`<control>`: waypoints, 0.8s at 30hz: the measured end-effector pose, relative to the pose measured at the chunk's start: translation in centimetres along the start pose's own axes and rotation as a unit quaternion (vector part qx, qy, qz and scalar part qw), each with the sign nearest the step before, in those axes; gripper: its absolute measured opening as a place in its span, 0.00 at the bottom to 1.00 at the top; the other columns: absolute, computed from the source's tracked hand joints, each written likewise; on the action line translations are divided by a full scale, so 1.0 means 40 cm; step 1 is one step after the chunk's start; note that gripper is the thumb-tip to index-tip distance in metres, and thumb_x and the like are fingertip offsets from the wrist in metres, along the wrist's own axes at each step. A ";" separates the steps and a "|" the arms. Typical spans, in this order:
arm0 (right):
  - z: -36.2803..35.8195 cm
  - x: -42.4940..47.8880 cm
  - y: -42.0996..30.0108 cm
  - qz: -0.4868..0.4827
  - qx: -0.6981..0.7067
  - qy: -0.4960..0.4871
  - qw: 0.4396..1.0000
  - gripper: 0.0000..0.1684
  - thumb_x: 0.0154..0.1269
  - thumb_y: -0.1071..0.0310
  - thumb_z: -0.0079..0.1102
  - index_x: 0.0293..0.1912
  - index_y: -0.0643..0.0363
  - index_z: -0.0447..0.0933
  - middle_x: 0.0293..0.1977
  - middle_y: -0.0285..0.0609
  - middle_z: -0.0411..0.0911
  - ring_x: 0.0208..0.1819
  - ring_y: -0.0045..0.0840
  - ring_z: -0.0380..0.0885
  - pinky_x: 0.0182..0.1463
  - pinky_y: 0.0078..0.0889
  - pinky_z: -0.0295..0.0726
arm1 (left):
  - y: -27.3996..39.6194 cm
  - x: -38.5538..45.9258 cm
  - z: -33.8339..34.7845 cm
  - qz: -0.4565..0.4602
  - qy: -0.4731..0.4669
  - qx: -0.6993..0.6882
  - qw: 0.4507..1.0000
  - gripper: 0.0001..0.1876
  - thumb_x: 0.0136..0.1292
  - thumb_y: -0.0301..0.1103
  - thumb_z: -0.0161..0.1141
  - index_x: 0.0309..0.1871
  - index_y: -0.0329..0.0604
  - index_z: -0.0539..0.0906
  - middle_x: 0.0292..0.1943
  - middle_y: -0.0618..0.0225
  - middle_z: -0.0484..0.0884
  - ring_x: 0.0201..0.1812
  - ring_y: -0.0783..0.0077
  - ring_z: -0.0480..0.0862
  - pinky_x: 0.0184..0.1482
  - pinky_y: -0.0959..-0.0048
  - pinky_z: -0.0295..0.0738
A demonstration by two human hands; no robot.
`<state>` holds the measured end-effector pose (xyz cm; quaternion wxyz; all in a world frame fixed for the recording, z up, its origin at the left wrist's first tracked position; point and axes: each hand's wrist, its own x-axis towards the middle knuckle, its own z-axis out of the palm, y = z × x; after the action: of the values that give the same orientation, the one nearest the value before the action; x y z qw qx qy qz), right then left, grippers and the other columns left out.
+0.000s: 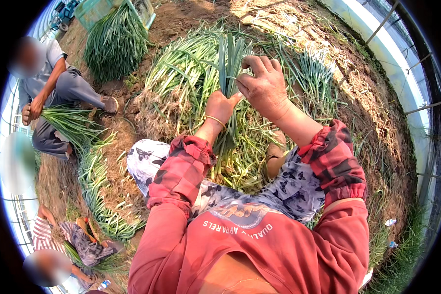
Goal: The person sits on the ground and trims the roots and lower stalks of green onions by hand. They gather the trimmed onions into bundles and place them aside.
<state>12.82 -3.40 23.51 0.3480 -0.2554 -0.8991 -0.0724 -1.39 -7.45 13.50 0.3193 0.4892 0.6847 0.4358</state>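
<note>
My left hand (220, 106) is closed around a bunch of long green leafy stalks (229, 51), which look like garlic chives or young leeks; the leaves point away from me. Beside the bunch, my right hand (262, 82) has its fingers curled, thumb near forefinger, and a thin pale strand shows at the fingertips; whether it is pinched there I cannot tell. Under and beyond both hands lies a broad pile of the same plants (183, 70) with pale stems and brown roots. Loose yellow-green leaves (248, 161) cover the ground between my legs.
A smaller bundle of plants (316, 73) lies at the right. Upper left, a large green bunch (115, 44) leans out of a plastic crate (95, 13). One person (46, 77) sits at the left holding plants; another (49, 231) is lower left. A curved row of plants (95, 198) lies between.
</note>
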 end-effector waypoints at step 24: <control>0.033 -0.002 0.134 0.032 0.034 -0.066 0.997 0.11 0.50 0.61 0.60 0.31 0.57 0.78 0.36 0.36 0.75 0.50 0.33 0.68 0.63 0.46 0.55 | 0.060 -0.056 -0.019 -0.024 -0.100 -0.265 0.959 0.17 0.51 0.34 0.69 0.41 0.36 0.80 0.33 0.69 0.82 0.31 0.80 0.78 0.34 0.80 0.73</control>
<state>14.83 1.57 22.23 0.2986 -0.2765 -0.9133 -0.0139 -0.40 -9.47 16.00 0.5149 0.4116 0.5210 0.5423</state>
